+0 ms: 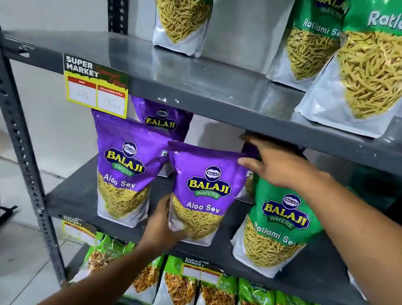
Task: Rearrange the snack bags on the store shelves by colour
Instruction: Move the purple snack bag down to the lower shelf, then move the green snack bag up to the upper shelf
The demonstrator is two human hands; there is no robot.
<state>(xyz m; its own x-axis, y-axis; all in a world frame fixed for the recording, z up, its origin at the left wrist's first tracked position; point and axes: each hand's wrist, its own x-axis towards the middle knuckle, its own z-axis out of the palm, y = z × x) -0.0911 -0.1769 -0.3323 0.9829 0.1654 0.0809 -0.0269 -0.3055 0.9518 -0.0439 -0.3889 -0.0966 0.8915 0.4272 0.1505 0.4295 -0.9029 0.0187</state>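
Standing at the middle shelf (pixel 77 201), a person holds a purple Aloo Sev bag (pixel 204 194) upright near its front edge: the left hand (pixel 162 227) grips the bag's lower left corner, and the right hand (pixel 273 165) pinches its top right corner. Another purple bag (pixel 124 167) stands just to its left, a green Ratlami Sev bag (pixel 277 229) to its right.

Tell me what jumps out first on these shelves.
Both hands grip a purple Aloo Sev bag on the middle shelf: left hand at its base, right hand at its top corner. A lone green Ratlami Sev bag stands right of it.
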